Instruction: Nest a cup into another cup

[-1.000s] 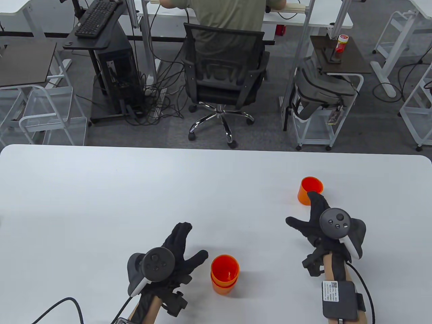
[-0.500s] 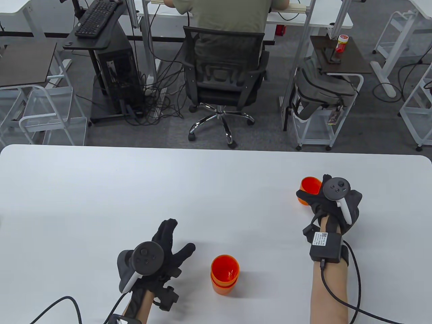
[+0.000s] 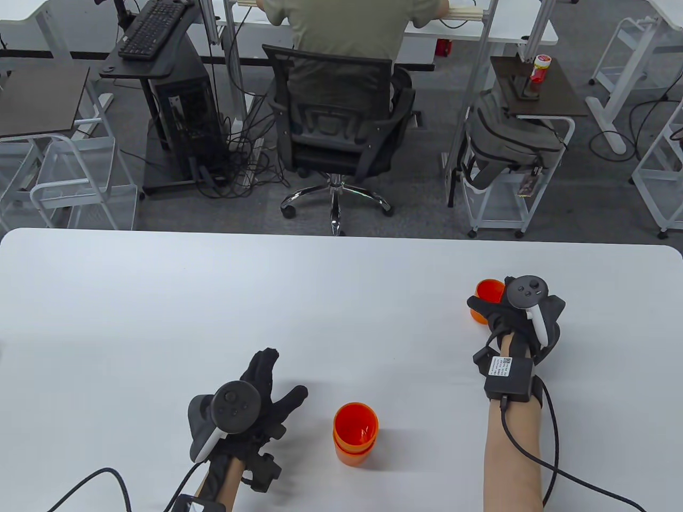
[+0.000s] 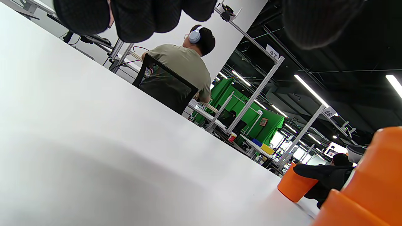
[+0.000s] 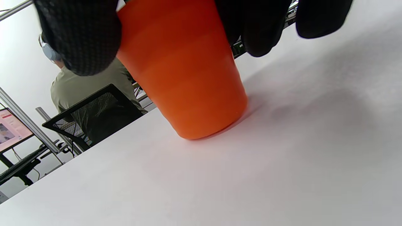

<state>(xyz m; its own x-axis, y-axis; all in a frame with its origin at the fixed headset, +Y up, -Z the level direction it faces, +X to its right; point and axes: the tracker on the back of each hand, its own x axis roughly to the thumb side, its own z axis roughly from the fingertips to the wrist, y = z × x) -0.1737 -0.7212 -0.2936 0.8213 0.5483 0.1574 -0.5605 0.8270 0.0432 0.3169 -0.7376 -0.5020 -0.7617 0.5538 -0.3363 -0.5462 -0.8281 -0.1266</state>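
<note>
1. Since a second ago, the right hand [image 3: 515, 314] has travelled up the frame from the middle right of the table view to the single orange cup [image 3: 488, 298] at the right side of the white table [image 3: 160, 298], and now wraps around it.
2. Compared with half a second ago, that hand has barely shifted, while the seated person's office chair [image 3: 336, 133] in the upper middle has rolled a little to the left.
3. Over the same second, the left hand [image 3: 251, 405] has drifted slightly left and up in the lower left of the table view.
4. In the right wrist view, the thumb [image 5: 78, 34] presses one side of the single orange cup [image 5: 182, 69] and the other fingers [image 5: 260, 25] curl around the opposite side; the cup's base sits on the table [image 5: 282, 157].
5. The left hand lies open with fingers spread wide, holding nothing, palm down over the table.
6. The stacked orange cups [image 3: 355, 432], one nested inside another, stand upright in the lower middle of the table view, just right of the left hand and not touching it.
7. In the left wrist view, the stacked orange cups [image 4: 370, 185] fill the lower right corner, and the single orange cup [image 4: 292, 186] appears farther off with the right hand [image 4: 326, 182] around it.
8. The single cup and the stack stand well apart.
</note>
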